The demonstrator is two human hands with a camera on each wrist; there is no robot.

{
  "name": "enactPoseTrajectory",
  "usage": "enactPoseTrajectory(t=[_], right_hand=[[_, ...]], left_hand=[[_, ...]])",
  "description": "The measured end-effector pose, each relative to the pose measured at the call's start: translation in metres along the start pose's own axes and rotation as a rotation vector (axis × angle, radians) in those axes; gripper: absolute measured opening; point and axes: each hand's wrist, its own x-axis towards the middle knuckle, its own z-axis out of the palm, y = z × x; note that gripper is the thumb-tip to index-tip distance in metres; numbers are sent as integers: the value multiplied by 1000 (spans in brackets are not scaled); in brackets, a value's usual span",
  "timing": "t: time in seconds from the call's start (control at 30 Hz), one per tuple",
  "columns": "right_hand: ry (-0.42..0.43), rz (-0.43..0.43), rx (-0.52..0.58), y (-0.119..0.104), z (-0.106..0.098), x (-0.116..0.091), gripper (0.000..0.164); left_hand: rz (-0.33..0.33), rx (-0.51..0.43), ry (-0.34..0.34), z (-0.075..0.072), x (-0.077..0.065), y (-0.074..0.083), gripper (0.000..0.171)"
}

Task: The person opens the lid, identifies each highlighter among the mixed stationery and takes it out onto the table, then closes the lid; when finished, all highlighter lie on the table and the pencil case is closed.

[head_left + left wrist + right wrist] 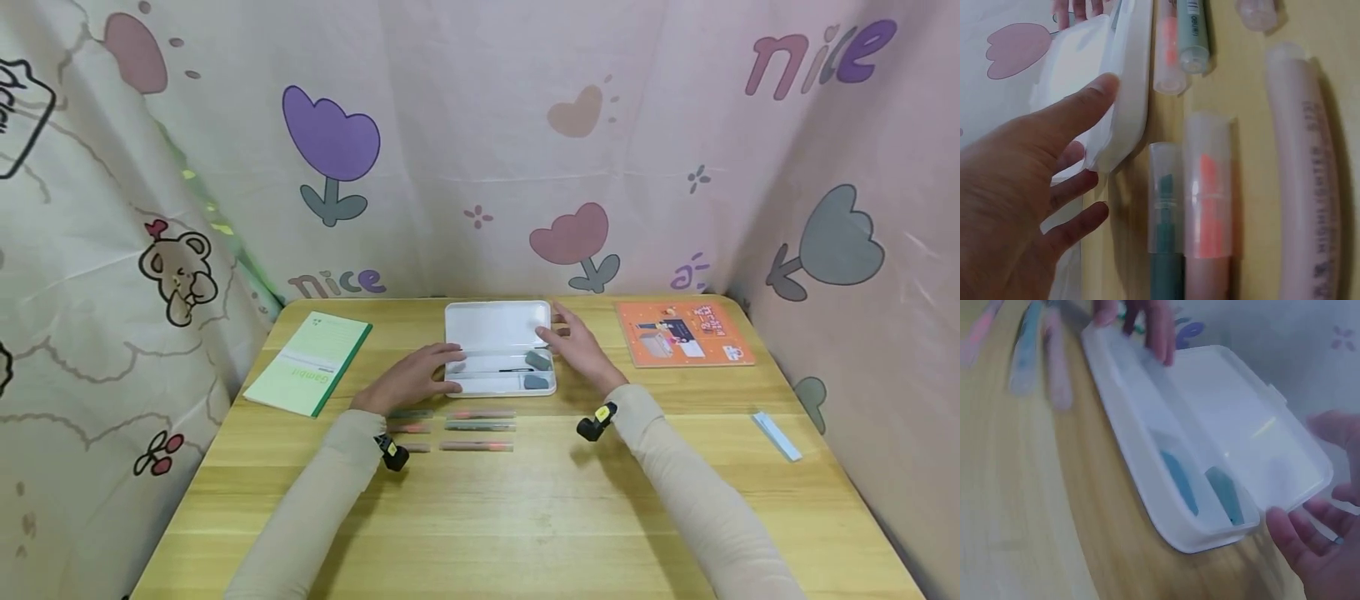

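A white pencil case [498, 385] lies at the back of the table with its lid [495, 325] laid back. Two grey-green pieces [537, 360], eraser-like, and a thin dark stick [516, 370] lie in its compartments. My left hand [412, 375] is at the case's left end, thumb along the front rim and fingers spread. Around the lid's right edge is my right hand [581, 343], its thumb and fingers apart in the right wrist view. In front of the case lie several highlighters [477, 446], some partly hidden behind my left wrist; the left wrist view shows a pink highlighter [1208, 206] close by.
A green notebook [307, 364] lies at the left and an orange booklet [684, 333] at the back right. Near the right edge lies a light-blue strip [777, 436]. Printed curtains [465, 150] hang behind and beside the table.
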Motion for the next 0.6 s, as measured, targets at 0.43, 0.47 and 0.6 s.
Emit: enactPoseTrajectory(t=[0.43, 0.47, 0.6], right_hand=[[-1, -23, 167, -4, 3, -21, 54], [-6, -32, 138, -8, 3, -26, 51], [-31, -81, 12, -7, 0, -39, 38]], left_hand=[[-59, -85, 377, -9, -3, -2, 34], [-77, -119, 403, -10, -3, -3, 34], [-94, -186, 392, -11, -2, -3, 42]])
